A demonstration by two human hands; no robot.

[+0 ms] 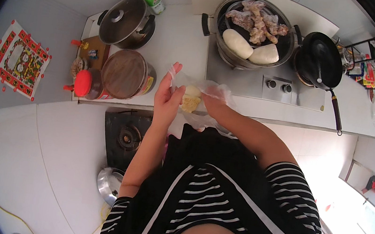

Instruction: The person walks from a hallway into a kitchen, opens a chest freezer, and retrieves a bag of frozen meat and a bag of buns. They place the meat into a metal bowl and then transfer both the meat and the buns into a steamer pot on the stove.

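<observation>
My left hand [169, 97] grips the left edge of a clear plastic bag [196, 118], its thumb and fingers pinching the film. Inside the bag's mouth is my right hand [216, 97], partly veiled by the thin plastic, so its fingers are hard to make out. Between the hands, a pale bun [192, 90] and a yellowish piece of food [190, 104], perhaps flatbread, show in the bag. Whether the right fingers hold the bun is hidden. Ahead to the right, a steamer pot [215, 39] holds two white steamed buns [237, 43] and a dish of coated meat pieces [257, 21].
The steamer stands on a gas hob [238, 83], beside a black wok [323, 60] whose handle juts past the counter edge. A lidded pot [123, 21], a large lidded tub [123, 75] and a red-capped jar [83, 83] stand left. A spray bottle [153, 0] is behind.
</observation>
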